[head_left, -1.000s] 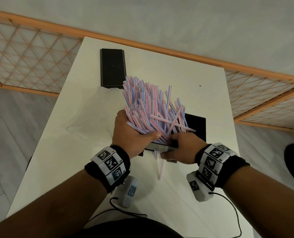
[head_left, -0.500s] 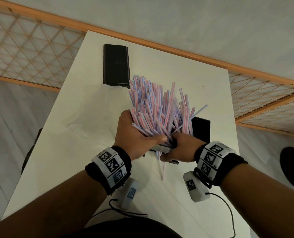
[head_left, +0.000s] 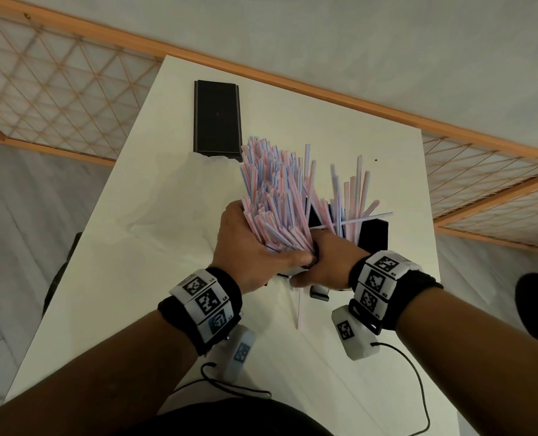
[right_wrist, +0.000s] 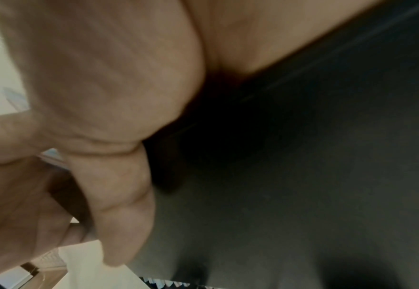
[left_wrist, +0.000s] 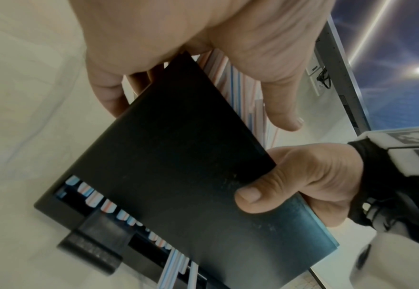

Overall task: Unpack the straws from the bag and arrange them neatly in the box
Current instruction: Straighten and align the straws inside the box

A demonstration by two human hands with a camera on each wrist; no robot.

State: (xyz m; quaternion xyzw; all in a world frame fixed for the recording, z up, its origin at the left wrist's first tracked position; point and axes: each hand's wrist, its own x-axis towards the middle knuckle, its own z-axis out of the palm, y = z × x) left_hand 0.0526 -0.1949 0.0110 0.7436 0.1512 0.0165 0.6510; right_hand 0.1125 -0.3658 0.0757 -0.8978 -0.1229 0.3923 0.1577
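Head view first: I have my left hand [head_left: 245, 247] wrapped round a thick bundle of straws [head_left: 274, 196], standing them upright in the box [head_left: 373, 236] so their ends line up. My right hand [head_left: 327, 262] clamps the box's near side to steady it; one loose straw [head_left: 299, 306] lies just before the box. Left wrist view: my right thumb [left_wrist: 260, 195] presses the box's dark wall. Right wrist view: blurred fingers [right_wrist: 119, 205] against the box, nothing clearer.

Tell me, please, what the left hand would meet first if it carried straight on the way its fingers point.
Probably the right hand: the left hand, wrapped round the straws over the black box, points its fingers toward it, and they look nearly touching, though depth is unclear.
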